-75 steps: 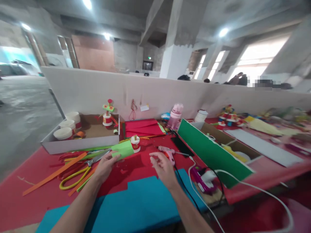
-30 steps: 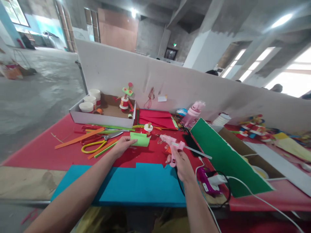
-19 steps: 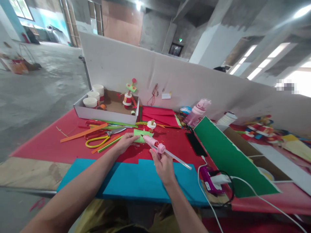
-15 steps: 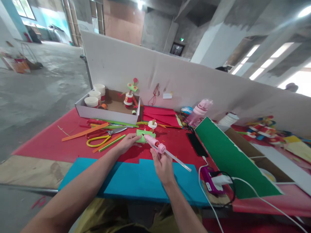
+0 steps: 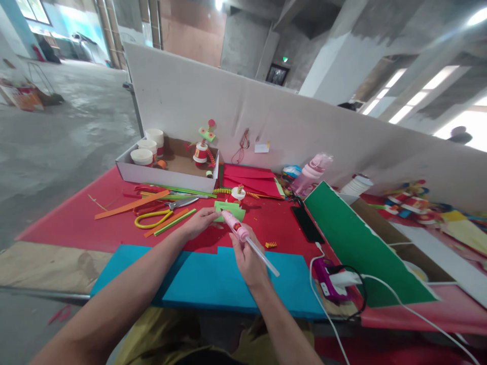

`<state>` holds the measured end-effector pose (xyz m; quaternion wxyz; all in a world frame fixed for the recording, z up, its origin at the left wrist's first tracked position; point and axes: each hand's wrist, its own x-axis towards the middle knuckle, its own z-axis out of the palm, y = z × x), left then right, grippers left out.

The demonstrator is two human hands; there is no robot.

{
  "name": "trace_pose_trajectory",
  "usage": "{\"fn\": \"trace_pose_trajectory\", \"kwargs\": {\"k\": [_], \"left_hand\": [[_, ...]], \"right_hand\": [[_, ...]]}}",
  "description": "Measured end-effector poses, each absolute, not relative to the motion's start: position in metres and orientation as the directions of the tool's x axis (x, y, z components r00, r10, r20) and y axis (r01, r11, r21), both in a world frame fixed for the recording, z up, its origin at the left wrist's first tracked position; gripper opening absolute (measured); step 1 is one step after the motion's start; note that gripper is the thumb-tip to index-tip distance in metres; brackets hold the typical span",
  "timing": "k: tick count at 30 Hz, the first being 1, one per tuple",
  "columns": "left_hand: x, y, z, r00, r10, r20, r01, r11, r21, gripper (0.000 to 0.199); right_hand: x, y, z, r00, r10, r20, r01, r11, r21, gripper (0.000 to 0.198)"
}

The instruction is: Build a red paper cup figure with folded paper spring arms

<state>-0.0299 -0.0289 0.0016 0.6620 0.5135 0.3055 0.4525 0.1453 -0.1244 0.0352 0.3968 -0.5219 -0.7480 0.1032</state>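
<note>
Clenched in my right hand [image 5: 248,256], the pink glue gun [image 5: 236,229] points at the green paper [image 5: 228,209] my left hand [image 5: 199,222] pinches flat on the red table [image 5: 76,223].

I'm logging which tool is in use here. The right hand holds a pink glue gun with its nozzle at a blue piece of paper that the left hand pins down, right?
Not quite: the paper is green, not blue. The head view shows the right hand holding the pink glue gun with its nozzle at a green piece of paper that the left hand pins down. The blue sheet lies nearer the person.
</note>
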Motion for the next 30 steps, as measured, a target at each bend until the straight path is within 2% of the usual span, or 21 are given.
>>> {"fn": "trace_pose_trajectory", "kwargs": {"k": [15, 30], "left_hand": [[-0.029, -0.0299, 0.0032, 0.408, 0.908, 0.098, -0.197, -0.018, 0.98, 0.039], [-0.0292, -0.0293, 0.0022, 0.434, 0.894, 0.111, -0.176, -0.037, 0.984, 0.041]], "right_hand": [[0.1424, -0.1219, 0.0329, -0.175, 0.801, 0.572, 0.786, 0.463, -0.409, 0.036], [0.1419, -0.1208, 0.0304, -0.163, 0.818, 0.552, 0.796, 0.439, -0.416, 0.037]]}}
